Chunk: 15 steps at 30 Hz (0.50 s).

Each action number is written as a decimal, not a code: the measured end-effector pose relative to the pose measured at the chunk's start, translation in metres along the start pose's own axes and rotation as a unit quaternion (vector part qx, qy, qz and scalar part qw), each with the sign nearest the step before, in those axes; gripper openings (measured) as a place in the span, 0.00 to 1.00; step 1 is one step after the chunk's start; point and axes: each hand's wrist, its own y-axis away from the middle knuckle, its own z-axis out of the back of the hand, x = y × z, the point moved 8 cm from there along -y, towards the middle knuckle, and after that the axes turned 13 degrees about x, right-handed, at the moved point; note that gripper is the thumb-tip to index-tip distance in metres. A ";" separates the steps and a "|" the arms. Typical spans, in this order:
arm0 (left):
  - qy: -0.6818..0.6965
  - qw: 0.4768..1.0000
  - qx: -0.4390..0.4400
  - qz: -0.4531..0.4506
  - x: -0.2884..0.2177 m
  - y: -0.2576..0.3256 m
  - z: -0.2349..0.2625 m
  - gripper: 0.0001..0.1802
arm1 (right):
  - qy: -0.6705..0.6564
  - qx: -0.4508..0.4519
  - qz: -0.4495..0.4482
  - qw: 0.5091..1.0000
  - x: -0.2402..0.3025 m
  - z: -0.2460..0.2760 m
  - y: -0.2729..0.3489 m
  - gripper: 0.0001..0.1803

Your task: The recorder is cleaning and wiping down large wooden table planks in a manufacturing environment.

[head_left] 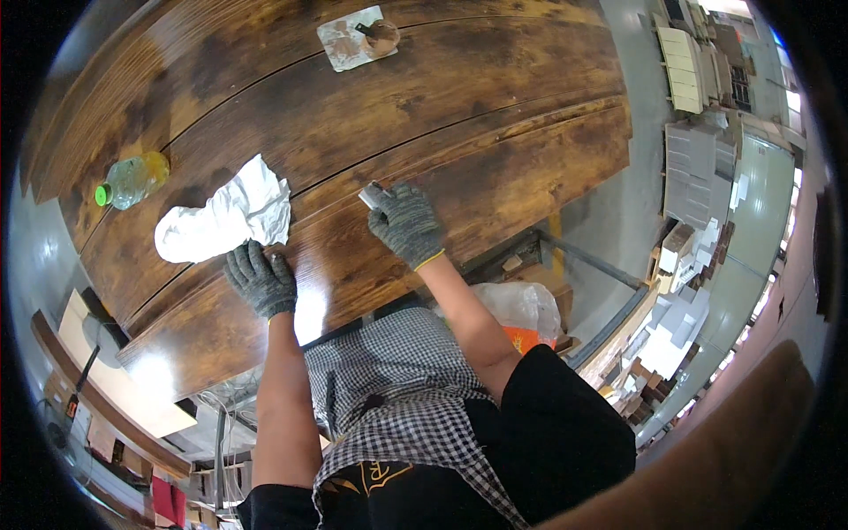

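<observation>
My left hand (262, 281), in a dark grey knit glove, lies on a glossy brown wood-grain panel (353, 252) with its fingers stretched out. Its fingertips are at the lower edge of a crumpled white cloth (225, 212). To the right, my right hand (408, 225), gloved the same way, is closed around a small flat grey-white piece (372, 195). Only one end of that piece sticks out past the fingers, so I cannot tell its kind. It is close to the panel's surface.
A clear bottle (134, 179) with a green cap and yellow liquid lies at the left. A brown-smeared white sheet (358, 40), bearing a round brown lump and a dark tool, rests at the far side. Below right are a metal frame (592, 258) and a plastic bag (521, 305).
</observation>
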 end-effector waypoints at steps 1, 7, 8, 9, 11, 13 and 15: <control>-0.001 1.000 0.005 0.005 0.002 0.001 -0.001 0.27 | 0.033 -0.050 0.062 0.996 0.009 0.002 0.005 0.22; -0.008 1.000 -0.004 0.005 0.004 0.001 0.001 0.28 | -0.138 -0.054 -0.130 0.980 -0.143 0.057 -0.006 0.20; -0.004 1.000 -0.004 0.002 0.001 0.001 0.002 0.28 | -0.110 -0.091 -0.186 0.972 -0.166 0.068 0.000 0.19; -0.010 1.000 0.004 0.000 -0.002 -0.001 0.001 0.28 | -0.081 -0.130 -0.240 0.959 -0.183 0.076 0.006 0.18; -0.010 1.000 0.010 -0.005 -0.005 -0.003 -0.002 0.27 | 0.044 -0.047 -0.135 0.989 -0.151 0.056 -0.008 0.20; -0.020 1.000 0.018 0.004 0.000 0.000 0.000 0.28 | 0.097 0.076 -0.067 0.990 -0.093 0.023 -0.012 0.24; -0.031 0.999 0.019 0.016 0.004 0.001 0.001 0.28 | 0.079 0.058 -0.045 0.994 -0.092 0.022 -0.007 0.24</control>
